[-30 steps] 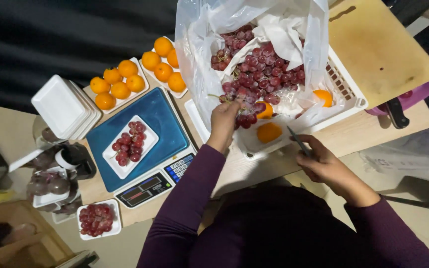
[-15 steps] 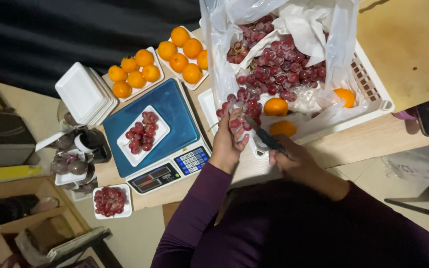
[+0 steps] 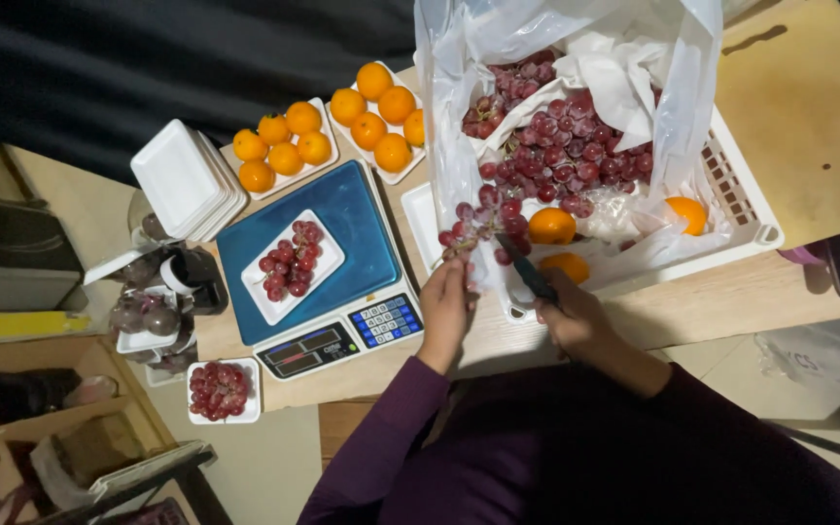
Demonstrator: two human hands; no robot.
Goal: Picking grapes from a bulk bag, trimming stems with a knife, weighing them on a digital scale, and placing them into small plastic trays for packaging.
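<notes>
My left hand (image 3: 446, 303) grips the stem of a small bunch of red grapes (image 3: 476, 226), held up at the front edge of the white crate (image 3: 743, 204). My right hand (image 3: 576, 316) holds dark scissors (image 3: 527, 267), their blades pointing up at the bunch. The crate is lined with a clear plastic bag (image 3: 459, 58) and filled with red grapes (image 3: 566, 136), white paper and a few oranges (image 3: 551, 226). To the left, a blue scale (image 3: 352, 228) carries a white foam tray of grapes (image 3: 293, 264).
Two foam trays of oranges (image 3: 284, 146) lie behind the scale, beside a stack of empty foam trays (image 3: 182, 180). Another filled grape tray (image 3: 221, 391) sits at the table's near left corner. A wooden board (image 3: 809, 107) lies at the right. Wrapped items (image 3: 148, 316) sit left of the scale.
My left hand has drawn the small grape bunch out of the crate toward me. My right hand has brought the scissors up to it. The view has shifted.
</notes>
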